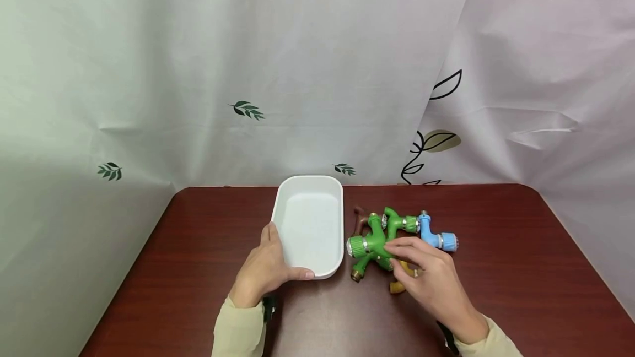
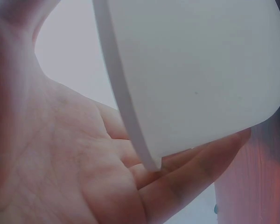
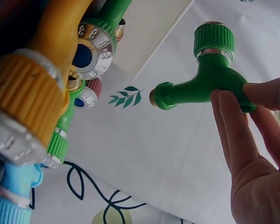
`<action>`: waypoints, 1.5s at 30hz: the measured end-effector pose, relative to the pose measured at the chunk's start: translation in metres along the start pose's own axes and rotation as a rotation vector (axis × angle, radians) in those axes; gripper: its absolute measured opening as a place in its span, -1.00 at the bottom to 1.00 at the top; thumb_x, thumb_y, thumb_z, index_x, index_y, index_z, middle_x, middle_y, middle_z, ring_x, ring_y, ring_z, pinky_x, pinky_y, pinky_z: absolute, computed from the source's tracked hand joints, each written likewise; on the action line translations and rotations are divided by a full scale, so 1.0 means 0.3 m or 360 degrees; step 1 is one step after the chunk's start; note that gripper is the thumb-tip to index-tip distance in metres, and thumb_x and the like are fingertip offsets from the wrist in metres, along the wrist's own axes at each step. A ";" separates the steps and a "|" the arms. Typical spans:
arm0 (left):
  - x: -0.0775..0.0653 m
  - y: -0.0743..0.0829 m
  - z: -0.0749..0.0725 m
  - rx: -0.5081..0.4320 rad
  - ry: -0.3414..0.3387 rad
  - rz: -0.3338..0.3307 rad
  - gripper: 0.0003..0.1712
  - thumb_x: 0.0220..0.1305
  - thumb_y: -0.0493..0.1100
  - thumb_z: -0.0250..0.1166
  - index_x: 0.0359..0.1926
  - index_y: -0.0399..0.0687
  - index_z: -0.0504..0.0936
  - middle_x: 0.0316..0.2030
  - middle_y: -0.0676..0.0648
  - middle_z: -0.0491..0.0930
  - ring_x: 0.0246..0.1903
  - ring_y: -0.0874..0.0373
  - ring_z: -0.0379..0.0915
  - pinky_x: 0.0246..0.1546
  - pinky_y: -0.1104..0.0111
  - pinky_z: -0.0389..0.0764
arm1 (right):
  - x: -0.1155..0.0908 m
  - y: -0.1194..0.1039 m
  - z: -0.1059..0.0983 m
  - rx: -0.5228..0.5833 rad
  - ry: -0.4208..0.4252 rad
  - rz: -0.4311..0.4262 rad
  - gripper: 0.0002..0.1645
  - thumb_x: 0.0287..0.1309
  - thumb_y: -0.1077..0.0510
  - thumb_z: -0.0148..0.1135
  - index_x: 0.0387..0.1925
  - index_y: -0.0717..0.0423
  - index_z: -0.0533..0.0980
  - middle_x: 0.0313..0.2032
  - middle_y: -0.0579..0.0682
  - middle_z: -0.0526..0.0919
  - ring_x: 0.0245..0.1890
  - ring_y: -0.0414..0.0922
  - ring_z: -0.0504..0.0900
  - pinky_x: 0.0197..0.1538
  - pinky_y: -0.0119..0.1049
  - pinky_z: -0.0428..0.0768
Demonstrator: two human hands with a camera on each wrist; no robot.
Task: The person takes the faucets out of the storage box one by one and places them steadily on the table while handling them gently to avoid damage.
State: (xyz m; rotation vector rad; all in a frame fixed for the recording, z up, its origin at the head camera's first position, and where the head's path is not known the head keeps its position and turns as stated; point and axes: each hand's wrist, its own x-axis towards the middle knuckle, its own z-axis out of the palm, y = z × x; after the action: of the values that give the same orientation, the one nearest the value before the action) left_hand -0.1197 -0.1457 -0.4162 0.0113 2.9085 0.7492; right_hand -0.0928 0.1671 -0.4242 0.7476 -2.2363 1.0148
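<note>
My left hand (image 1: 265, 269) grips a white plastic tray (image 1: 310, 230) at its near left corner, thumb at the near rim and fingers along the left side. In the left wrist view the tray's outer wall (image 2: 191, 79) lies against the fingers. My right hand (image 1: 429, 277) pinches a green plastic tap (image 3: 205, 81) by one end, above other taps just right of the tray. Around it lie another green tap (image 1: 397, 223), a blue tap (image 1: 436, 237), a brown tap (image 1: 360, 222) and a yellow tap (image 3: 23, 88), partly hidden by the right hand in the head view.
All of this is on a dark red-brown table (image 1: 506, 269) with rounded far corners. A pale curtain (image 1: 317, 70) with leaf prints hangs behind the table and along its sides.
</note>
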 end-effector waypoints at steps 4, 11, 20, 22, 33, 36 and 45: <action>0.002 0.002 -0.001 0.0006 -0.0001 0.0000 0.73 -0.38 0.33 0.69 0.48 -0.59 -0.15 0.46 -0.47 0.01 -0.07 -0.39 0.55 0.05 -0.05 0.54 | -0.012 0.005 -0.013 -0.0038 -0.0006 0.0007 -0.61 -0.18 0.41 0.43 -0.22 0.05 0.75 -0.16 -0.16 0.72 -0.34 -0.29 0.64 -0.38 -0.55 0.49; 0.001 0.003 -0.001 0.0008 0.0005 0.0008 0.73 -0.39 0.33 0.69 0.48 -0.60 -0.15 0.46 -0.47 0.02 -0.07 -0.40 0.55 0.06 -0.05 0.53 | -0.038 0.016 -0.033 -0.0023 0.0007 0.0019 -0.66 -0.12 0.37 0.36 -0.23 0.05 0.75 -0.18 -0.13 0.73 -0.18 -0.21 0.70 -0.06 -0.65 0.47; 0.000 0.002 0.001 0.0007 0.0005 0.0006 0.72 -0.39 0.31 0.70 0.48 -0.59 -0.14 0.45 -0.46 0.04 -0.08 -0.41 0.55 0.06 -0.06 0.53 | -0.075 0.024 -0.080 -0.0068 0.0012 0.0073 -0.58 -0.20 0.40 0.41 -0.22 0.00 0.75 -0.16 -0.16 0.72 -0.26 -0.35 0.62 -0.35 -0.61 0.44; 0.000 0.002 0.002 0.0006 0.0004 0.0005 0.72 -0.39 0.32 0.70 0.48 -0.59 -0.14 0.45 -0.46 0.04 -0.08 -0.41 0.54 0.06 -0.06 0.53 | -0.085 0.029 -0.087 -0.0060 0.0013 0.0088 -0.61 -0.18 0.38 0.40 -0.23 0.00 0.75 -0.17 -0.16 0.72 -0.24 -0.38 0.61 -0.27 -0.64 0.48; -0.002 0.002 0.000 -0.0005 0.0005 -0.0008 0.73 -0.39 0.32 0.70 0.48 -0.59 -0.14 0.45 -0.47 0.04 -0.09 -0.39 0.56 0.04 -0.06 0.54 | -0.131 0.040 -0.122 -0.0107 -0.0021 0.0208 -0.57 -0.20 0.41 0.44 -0.24 -0.06 0.74 -0.16 -0.23 0.70 -0.12 -0.47 0.60 -0.12 -0.67 0.51; -0.002 0.002 0.000 0.0000 0.0009 -0.0006 0.72 -0.40 0.31 0.70 0.48 -0.60 -0.13 0.45 -0.48 0.05 -0.10 -0.38 0.56 0.04 -0.05 0.54 | -0.140 0.044 -0.132 -0.0148 -0.0017 0.0210 -0.54 -0.22 0.42 0.44 -0.24 -0.10 0.74 -0.16 -0.28 0.69 -0.13 -0.47 0.60 -0.12 -0.68 0.50; -0.001 0.002 0.002 0.0008 0.0006 -0.0011 0.73 -0.41 0.33 0.70 0.48 -0.60 -0.12 0.45 -0.49 0.04 -0.11 -0.38 0.56 0.02 -0.05 0.55 | -0.166 0.054 -0.151 -0.0175 -0.0005 0.0226 -0.47 -0.29 0.45 0.49 -0.26 -0.13 0.73 -0.19 -0.30 0.68 -0.16 -0.50 0.59 -0.13 -0.69 0.48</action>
State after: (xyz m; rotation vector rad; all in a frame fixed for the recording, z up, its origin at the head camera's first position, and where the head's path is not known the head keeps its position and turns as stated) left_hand -0.1194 -0.1449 -0.4163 0.0002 2.9125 0.7414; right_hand -0.0582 0.2245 -0.4411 0.5497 -2.3537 0.9472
